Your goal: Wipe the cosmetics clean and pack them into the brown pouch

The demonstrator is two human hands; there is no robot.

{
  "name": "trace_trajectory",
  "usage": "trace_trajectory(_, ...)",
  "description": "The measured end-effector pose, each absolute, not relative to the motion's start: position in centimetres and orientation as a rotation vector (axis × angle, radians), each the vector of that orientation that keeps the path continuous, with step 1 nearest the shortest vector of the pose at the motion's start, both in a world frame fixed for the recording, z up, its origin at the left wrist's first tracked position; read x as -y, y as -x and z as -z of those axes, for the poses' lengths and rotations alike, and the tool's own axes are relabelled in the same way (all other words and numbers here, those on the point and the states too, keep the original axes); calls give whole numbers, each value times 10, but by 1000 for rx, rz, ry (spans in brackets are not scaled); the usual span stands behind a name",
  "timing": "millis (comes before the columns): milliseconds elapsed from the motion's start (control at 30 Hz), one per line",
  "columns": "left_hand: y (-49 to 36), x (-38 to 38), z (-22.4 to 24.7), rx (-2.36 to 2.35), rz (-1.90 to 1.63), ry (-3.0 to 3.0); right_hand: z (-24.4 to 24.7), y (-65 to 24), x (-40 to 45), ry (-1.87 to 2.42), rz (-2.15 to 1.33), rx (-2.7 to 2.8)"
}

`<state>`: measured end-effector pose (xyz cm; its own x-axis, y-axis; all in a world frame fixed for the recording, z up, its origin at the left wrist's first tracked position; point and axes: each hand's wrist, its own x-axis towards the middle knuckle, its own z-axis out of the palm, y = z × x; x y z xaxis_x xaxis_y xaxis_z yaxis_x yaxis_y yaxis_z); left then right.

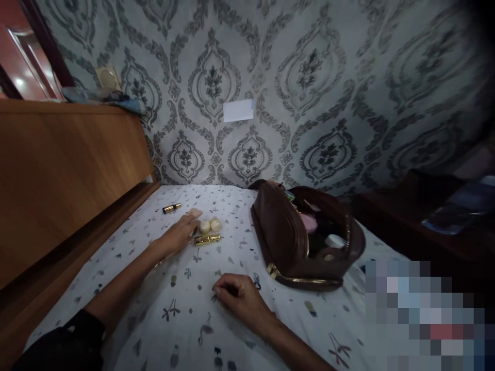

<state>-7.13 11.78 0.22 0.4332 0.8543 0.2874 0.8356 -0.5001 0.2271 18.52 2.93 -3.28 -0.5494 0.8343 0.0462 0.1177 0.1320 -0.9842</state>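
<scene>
My left hand [178, 233] reaches across the patterned sheet, its fingers stretched towards a small group of cosmetics. Beside the fingertips sit small cream-coloured round items [210, 225], with a gold tube [207, 240] lying just in front of them. A pale beige piece [194, 212] shows beyond the fingers; I cannot tell whether they touch it. My right hand [242, 299] rests lower on the sheet, fingers curled in towards the thumb around a hollow, with nothing visible in them. Farther left lies a black and gold lipstick tube [171, 208].
An unzipped brown bag [280, 226] stands at the right, holding a pink item [308, 222] and a white lid-like item [335, 241]. A wooden panel [69, 175] borders the left side. Patterned wallpaper [247, 62] rises behind the white printed sheet [154, 319]. A pixelated patch covers the lower right.
</scene>
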Motion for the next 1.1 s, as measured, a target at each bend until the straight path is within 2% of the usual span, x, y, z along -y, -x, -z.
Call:
trace_trajectory(200,70,-129,-8,-1596,-460,-2591,33,-186,-29,897,-1447,1797)
trace_trajectory(367,69,-124,-20,-1632,-528,-2547,36,-185,-28,862,-1506,1740)
trace_trajectory(500,61,-95,-33,-1669,-628,-2493,38,-186,-29,827,-1580,1634)
trace_trajectory(667,17,-34,-43,-1405,-601,-2264,39,-190,-36,702,-1673,1366)
trace_trajectory(767,-10,-12,-39,-1361,-584,-2146,40,-191,-40,648,-1676,1288)
trace_trajectory(900,-18,-10,-21,-1404,-753,-2086,40,-191,-41,671,-1711,1170)
trace_trajectory(1100,-7,-10,-10,-1091,-965,-2356,42,-190,-41,702,-1727,1085)
